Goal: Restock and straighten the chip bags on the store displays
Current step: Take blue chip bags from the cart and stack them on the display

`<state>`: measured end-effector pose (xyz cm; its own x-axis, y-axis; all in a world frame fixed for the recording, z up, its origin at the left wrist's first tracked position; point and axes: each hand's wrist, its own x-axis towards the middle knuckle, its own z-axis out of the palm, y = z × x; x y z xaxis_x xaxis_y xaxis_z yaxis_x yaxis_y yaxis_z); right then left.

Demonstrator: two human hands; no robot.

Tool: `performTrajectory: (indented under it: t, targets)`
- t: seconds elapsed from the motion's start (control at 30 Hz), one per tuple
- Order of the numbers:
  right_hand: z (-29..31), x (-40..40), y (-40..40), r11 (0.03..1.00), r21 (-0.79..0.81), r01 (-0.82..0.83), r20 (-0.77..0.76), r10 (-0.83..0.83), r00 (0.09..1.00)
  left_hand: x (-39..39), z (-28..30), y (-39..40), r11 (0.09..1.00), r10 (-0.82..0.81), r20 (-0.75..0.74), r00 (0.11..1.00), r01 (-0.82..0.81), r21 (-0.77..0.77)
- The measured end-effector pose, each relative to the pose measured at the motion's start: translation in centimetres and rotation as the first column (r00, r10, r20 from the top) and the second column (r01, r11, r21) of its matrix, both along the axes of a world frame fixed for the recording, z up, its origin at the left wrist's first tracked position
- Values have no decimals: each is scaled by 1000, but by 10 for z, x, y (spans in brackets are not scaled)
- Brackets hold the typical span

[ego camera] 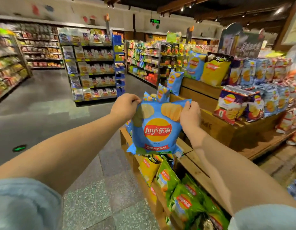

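Blue chip bag (pixel 154 130) pinched at its top corners by left hand (pixel 125 106) and right hand (pixel 190 114) — a slipping pinch could drop it onto the green bags (pixel 187 201) below

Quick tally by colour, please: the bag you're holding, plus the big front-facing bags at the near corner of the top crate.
Blue: 2, the held bag and the blue crate bag.
Yellow: 1, the yellow crate bag.
Total: 3.

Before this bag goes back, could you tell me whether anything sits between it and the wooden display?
Nothing visible does. Left hand and right hand pinch the blue bag by its top corners, in open air above the green bags in the wooden display.
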<state>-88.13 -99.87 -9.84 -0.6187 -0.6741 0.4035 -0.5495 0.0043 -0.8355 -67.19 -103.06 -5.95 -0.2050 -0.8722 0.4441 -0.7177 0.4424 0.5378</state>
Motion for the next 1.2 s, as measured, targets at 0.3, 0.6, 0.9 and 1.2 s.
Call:
performTrajectory:
  t: [0.3,0.6,0.9,1.2]
  targets:
    - [-72,39,-170,986,161,-30,-2,31,1000,48,-80,-187,973,-63,74,995,45,228]
    - [-39,72,-356,987,144,69,69,-80,994,73,-28,-402,982,-144,157,977,122,145]
    - [-82,36,-499,959,273,76,46,-92,995,37,-88,-573,943,-284,216,934,231,241]
    - [-92,-49,-631,911,410,40,180,-123,976,-59,-82,-749,876,-473,360,804,383,294]
